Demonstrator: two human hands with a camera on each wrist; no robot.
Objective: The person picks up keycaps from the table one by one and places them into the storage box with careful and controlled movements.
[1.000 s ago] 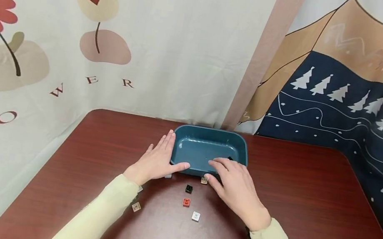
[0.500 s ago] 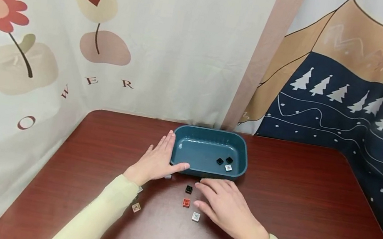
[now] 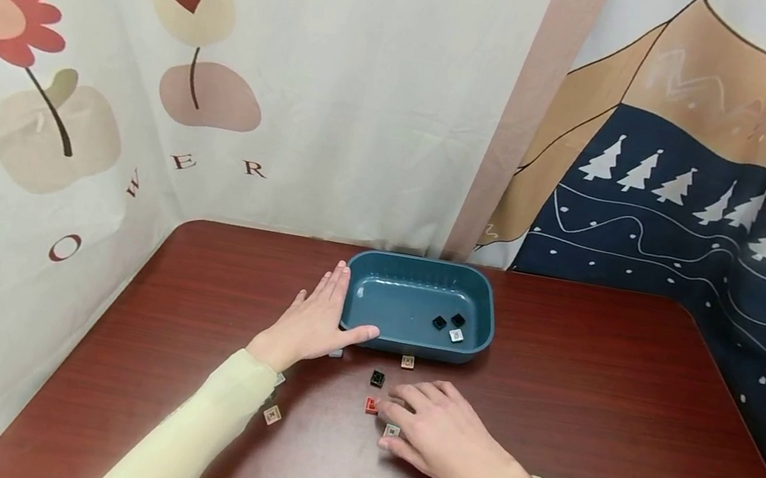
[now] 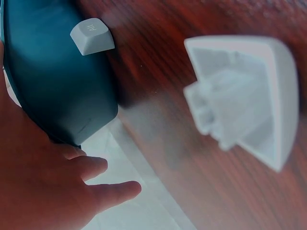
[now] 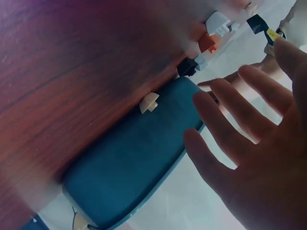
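A blue-green plastic basin (image 3: 410,348) stands at the table's far side. My left hand (image 3: 309,324) lies against its left end, fingers straight along the wall and thumb over the near rim. My right hand (image 3: 448,440) reaches over the near table, loosely bent fingers spread around a white keycap (image 3: 392,432), thumb tip at its near side. A red keycap (image 3: 371,405), partly under the index fingertip in the head view, sits just beyond. Farther on are a black keycap (image 3: 378,379) and a beige keycap (image 3: 408,362) by the basin.
Two black keycaps, one of them at the basin's right (image 3: 458,319), lie inside with a white keycap (image 3: 456,336). Near my left forearm is another beige keycap (image 3: 272,415). A grey "Alt" keycap (image 4: 92,37) sits by the basin; an upturned white keycap (image 4: 249,93) is nearer.
My right hand has drawn back from over the basin toward the near white keycap, uncovering the keycaps inside and the beige one. My left hand has stayed put.
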